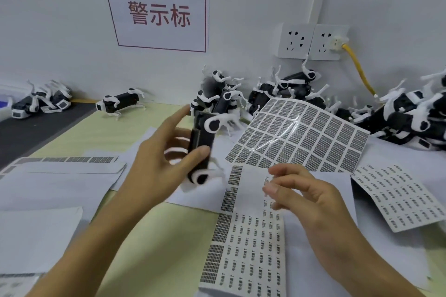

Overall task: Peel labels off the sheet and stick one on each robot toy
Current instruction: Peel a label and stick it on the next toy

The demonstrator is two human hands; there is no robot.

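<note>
My left hand grips a black robot dog toy with white legs, held on end above the table, thumb across its body and index finger stretched out. To its right, my right hand hovers over a label sheet, thumb and fingertips close together; whether a small label is pinched there is unclear through blur. A larger sheet of grey labels curls up behind that hand. A pile of robot toys lies against the wall.
More toys lie heaped at the right and far left, one stands alone. Used backing sheets and another label sheet cover the table. A yellow cable hangs from the wall socket.
</note>
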